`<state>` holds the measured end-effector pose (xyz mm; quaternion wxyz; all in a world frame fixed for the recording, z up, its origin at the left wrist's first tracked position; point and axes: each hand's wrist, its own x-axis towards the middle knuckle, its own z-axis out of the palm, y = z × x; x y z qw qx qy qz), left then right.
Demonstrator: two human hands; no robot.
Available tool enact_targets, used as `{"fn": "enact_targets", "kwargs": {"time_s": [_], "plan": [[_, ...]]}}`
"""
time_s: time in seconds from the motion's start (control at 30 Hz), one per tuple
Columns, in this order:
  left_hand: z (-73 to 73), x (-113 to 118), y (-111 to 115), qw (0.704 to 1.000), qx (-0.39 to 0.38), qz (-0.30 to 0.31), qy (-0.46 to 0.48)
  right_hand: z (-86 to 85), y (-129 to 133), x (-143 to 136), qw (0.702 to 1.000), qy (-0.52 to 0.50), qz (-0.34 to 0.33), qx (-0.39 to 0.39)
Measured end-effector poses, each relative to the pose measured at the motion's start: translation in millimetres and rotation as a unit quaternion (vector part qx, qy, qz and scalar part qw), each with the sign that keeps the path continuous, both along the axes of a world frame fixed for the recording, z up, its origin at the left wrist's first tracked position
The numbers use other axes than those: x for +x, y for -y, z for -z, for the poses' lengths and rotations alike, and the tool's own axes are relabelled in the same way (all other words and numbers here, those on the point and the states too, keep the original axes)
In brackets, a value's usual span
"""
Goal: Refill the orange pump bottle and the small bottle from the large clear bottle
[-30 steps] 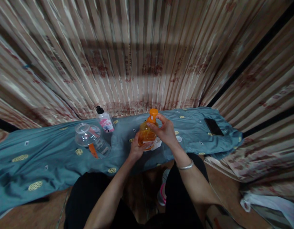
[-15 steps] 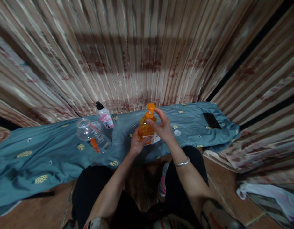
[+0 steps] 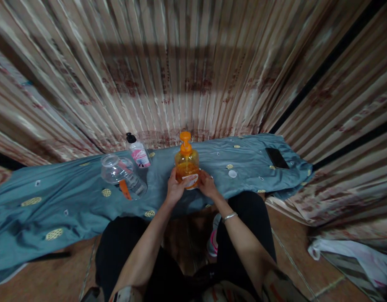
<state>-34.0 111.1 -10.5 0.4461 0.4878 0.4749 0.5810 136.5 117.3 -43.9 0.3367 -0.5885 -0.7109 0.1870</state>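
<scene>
An orange pump bottle [image 3: 187,161] with amber liquid and a pale label stands upright in front of me, its pump head on top. My left hand [image 3: 177,186] grips its lower left side, the thumb across the label. On the lower right side, my right hand [image 3: 206,183] holds the bottle with curled fingers. To the left, a clear plastic bottle [image 3: 135,184] with an orange label and a clear round jar [image 3: 110,170] sit close together. Behind them is a white and pink bottle [image 3: 139,154] with a black pump top.
A teal cloth [image 3: 83,184] with yellow patterns covers the long, low surface. A dark phone [image 3: 276,158] lies at the right, and a small white disc [image 3: 232,173] lies nearer the orange bottle. Striped curtains [image 3: 193,75] hang behind and along the sides.
My right hand has come down from the pump to the bottle's lower right side. The bottle has shifted slightly left and stands straighter, its pump head now uncovered.
</scene>
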Motion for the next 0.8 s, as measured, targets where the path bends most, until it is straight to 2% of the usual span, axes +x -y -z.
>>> {"fn": "enact_targets", "kwargs": {"time_s": [0.1,0.2,0.4,0.5,0.57,0.6,0.67,0.73,0.8], "plan": [[-2.9,-4,-1,1.000,-0.001,-0.010,0.003,-4.4,9,-4,0.999,0.013,0.010,-0.044],[-7.9,-6,-1,1.000,0.005,-0.018,0.013,-10.7,20,-8,0.997,-0.018,0.020,-0.076],[-14.2,-13,3,0.999,0.018,-0.026,0.032,-25.8,42,1,0.990,-0.111,0.041,-0.075],[-11.7,-15,5,0.999,0.017,-0.030,0.037,-53.6,49,2,0.977,-0.202,0.053,-0.049],[-9.4,-15,6,0.999,0.016,-0.030,0.041,-81.6,52,-6,0.924,-0.382,0.027,-0.008],[-8.4,-14,7,0.999,0.015,-0.028,0.044,-96.6,53,-13,0.897,-0.442,0.012,0.019],[-6.7,-13,9,0.999,0.013,-0.024,0.048,-124.4,53,-31,0.869,-0.489,-0.011,0.073],[-5.1,-12,10,0.999,0.011,-0.024,0.046,-143.2,51,-50,0.873,-0.473,-0.014,0.113],[-3.5,-12,12,0.999,0.009,-0.028,0.041,-148.9,48,-64,0.894,-0.423,0.001,0.146]]}}
